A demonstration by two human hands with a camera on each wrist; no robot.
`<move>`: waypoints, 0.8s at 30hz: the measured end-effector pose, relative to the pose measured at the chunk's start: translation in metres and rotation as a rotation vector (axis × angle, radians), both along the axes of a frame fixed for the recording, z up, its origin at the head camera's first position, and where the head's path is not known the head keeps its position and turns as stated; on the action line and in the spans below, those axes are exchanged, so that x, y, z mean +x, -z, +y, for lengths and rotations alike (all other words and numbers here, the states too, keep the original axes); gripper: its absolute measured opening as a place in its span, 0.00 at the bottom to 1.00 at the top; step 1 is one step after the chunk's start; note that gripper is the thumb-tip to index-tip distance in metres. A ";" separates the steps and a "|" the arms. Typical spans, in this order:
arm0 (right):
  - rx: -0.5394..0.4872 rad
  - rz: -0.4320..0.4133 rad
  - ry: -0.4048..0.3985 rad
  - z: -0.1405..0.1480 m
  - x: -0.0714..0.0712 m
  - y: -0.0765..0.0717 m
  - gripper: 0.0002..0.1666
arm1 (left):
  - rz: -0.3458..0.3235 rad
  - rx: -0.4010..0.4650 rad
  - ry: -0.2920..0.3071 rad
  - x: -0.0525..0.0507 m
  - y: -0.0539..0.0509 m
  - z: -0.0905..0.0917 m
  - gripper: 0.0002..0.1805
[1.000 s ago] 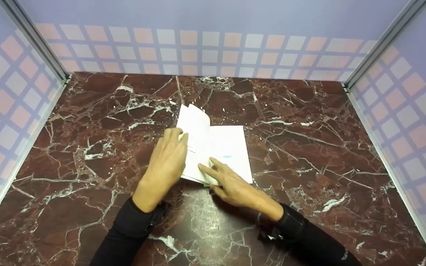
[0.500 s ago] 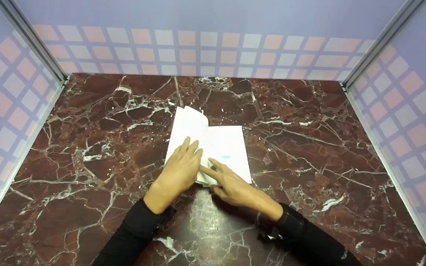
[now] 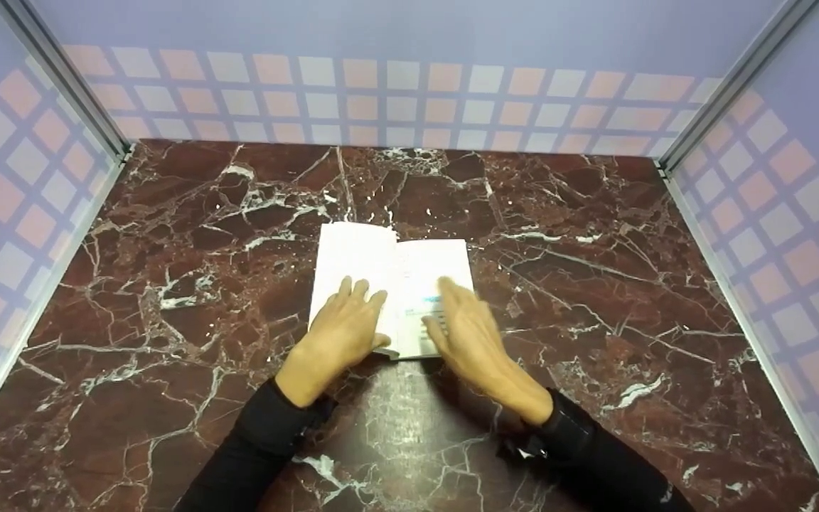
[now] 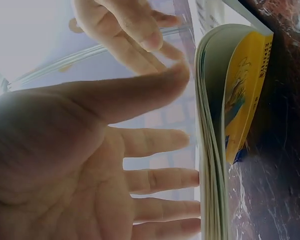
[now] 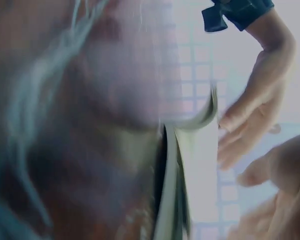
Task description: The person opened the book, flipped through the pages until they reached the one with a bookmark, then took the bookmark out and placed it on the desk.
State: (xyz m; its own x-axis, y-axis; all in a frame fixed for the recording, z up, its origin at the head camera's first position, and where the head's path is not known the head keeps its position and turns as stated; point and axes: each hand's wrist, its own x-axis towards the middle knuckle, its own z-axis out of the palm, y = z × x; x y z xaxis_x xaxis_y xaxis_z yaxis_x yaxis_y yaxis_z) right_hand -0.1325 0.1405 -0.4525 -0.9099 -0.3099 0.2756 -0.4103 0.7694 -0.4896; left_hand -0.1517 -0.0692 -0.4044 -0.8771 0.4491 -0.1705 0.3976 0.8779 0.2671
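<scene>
An open book [image 3: 356, 256] lies on the marbled table, with white pages and a small blue mark on the right-hand page. Its yellow cover [image 4: 244, 85] shows under bent pages in the left wrist view. My left hand [image 3: 344, 323] rests on the left-hand pages, fingers straight and fingertips touching the paper. Over the right-hand page is my right hand [image 3: 468, 334], blurred, fingers extended and holding nothing; whether it touches the paper I cannot tell. In the right wrist view the left-hand pages [image 5: 202, 117] curve upward beneath the left hand.
Dark red marbled tabletop [image 3: 594, 284] surrounds the book. Purple panels with pink and white squares stand at the back wall [image 3: 409, 92] and both sides, joined by metal corner posts [image 3: 729, 92].
The left-hand pages have come down flatter to the left. My left hand moved from the page edge onto those pages. My right hand left the centre fold and shifted right over the right-hand page.
</scene>
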 end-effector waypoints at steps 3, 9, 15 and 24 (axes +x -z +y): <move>0.187 0.064 0.159 0.002 -0.001 -0.004 0.44 | 0.027 0.015 0.008 0.000 0.001 0.000 0.41; 0.391 0.059 0.245 0.002 -0.004 -0.002 0.48 | 0.006 0.021 -0.007 0.001 0.002 0.000 0.41; 0.474 -0.067 0.225 -0.001 -0.002 0.005 0.52 | 0.004 0.025 -0.022 0.003 0.003 0.000 0.37; 0.542 -0.134 0.210 -0.008 0.003 0.012 0.51 | 0.024 0.015 -0.008 0.003 0.004 0.002 0.37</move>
